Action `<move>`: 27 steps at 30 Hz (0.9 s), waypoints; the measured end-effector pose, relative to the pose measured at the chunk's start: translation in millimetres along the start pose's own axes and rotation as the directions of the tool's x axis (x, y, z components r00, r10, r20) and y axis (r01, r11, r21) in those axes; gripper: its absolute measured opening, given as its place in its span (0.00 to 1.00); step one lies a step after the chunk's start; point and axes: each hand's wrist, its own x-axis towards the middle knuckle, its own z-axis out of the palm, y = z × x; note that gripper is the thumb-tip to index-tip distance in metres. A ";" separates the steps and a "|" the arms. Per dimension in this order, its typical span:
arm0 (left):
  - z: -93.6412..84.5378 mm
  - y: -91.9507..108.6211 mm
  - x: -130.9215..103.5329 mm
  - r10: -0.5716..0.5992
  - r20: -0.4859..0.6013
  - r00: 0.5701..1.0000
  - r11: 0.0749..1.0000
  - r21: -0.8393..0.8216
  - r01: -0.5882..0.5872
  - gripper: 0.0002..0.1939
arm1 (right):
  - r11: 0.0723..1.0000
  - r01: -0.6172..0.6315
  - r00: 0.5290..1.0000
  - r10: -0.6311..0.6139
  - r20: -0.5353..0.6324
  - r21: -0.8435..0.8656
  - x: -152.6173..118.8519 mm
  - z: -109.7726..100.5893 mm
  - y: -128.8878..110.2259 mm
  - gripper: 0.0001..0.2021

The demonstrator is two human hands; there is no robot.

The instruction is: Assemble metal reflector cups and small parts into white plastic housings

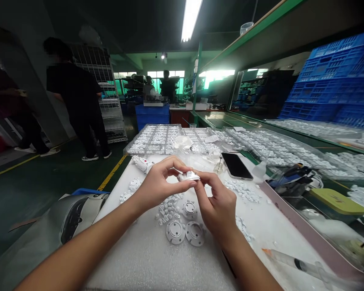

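A small white plastic part [190, 176] is held up over the white foam work surface [145, 262]. My left hand [162, 180] grips its left side, thumb below and fingers above. At its right edge, the fingertips of my right hand [215, 200] are closed on it too. Below the hands lie several round white discs with small holes, such as the disc [175, 231] in front. Beside them is a loose heap of small white pieces [166, 210]. The fingers cover much of the held part, so its full shape is hidden.
Clear trays [154, 139] of white parts line the back. A black phone [237, 165] lies right of the hands. A syringe [297, 262] and a pink-edged bin [315, 230] are at right. Blue crates [333, 76] are stacked behind. A person [74, 93] stands at left.
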 end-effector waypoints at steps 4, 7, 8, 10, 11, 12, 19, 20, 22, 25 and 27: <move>-0.9 -1.7 -0.1 0.088 0.032 0.996 0.996 -0.025 -0.088 0.10 | 0.987 0.144 0.987 -0.149 -0.062 -0.075 -0.2 -0.3 1.4 0.10; -0.8 -2.7 -0.4 0.179 0.018 0.984 0.983 0.029 -0.179 0.10 | 0.974 0.192 0.976 -0.202 -0.080 -0.116 -0.4 0.1 2.2 0.12; -0.7 -2.8 -0.7 0.212 0.009 0.977 0.976 0.057 -0.212 0.10 | 0.973 0.195 0.975 -0.207 -0.083 -0.126 -0.6 0.2 2.2 0.12; -0.6 -2.6 -1.5 0.274 -0.001 0.962 0.957 0.101 -0.273 0.11 | 0.970 0.203 0.972 -0.216 -0.094 -0.136 -1.0 0.3 2.0 0.14; -0.5 -2.4 -2.0 0.299 0.001 0.954 0.948 0.114 -0.297 0.12 | 0.969 0.208 0.970 -0.222 -0.102 -0.136 -1.2 0.3 1.8 0.14; -0.4 -2.0 -2.3 0.319 0.004 0.948 0.941 0.121 -0.318 0.12 | 0.967 0.216 0.967 -0.231 -0.106 -0.135 -1.3 0.2 1.6 0.15; -0.3 -2.1 -1.0 0.262 0.026 0.965 0.961 0.081 -0.263 0.11 | 0.948 0.265 0.954 -0.285 -0.097 -0.176 -0.3 -1.5 3.3 0.18; -0.6 -2.7 -0.5 0.234 0.033 0.972 0.969 0.070 -0.236 0.12 | 0.944 0.268 0.952 -0.290 -0.097 -0.191 -0.3 -1.8 3.7 0.18; -1.5 -3.8 0.3 0.186 0.048 0.981 0.981 0.055 -0.188 0.16 | 0.937 0.268 0.948 -0.297 -0.110 -0.222 -0.5 -2.3 4.5 0.18; -2.9 -4.8 1.0 0.155 0.069 0.985 0.986 0.052 -0.159 0.20 | 0.934 0.257 0.945 -0.296 -0.137 -0.246 -0.9 -2.7 5.3 0.19; -3.2 -5.0 0.9 0.170 0.071 0.983 0.982 0.067 -0.175 0.19 | 0.933 0.263 0.944 -0.302 -0.132 -0.247 -0.7 -2.8 5.5 0.19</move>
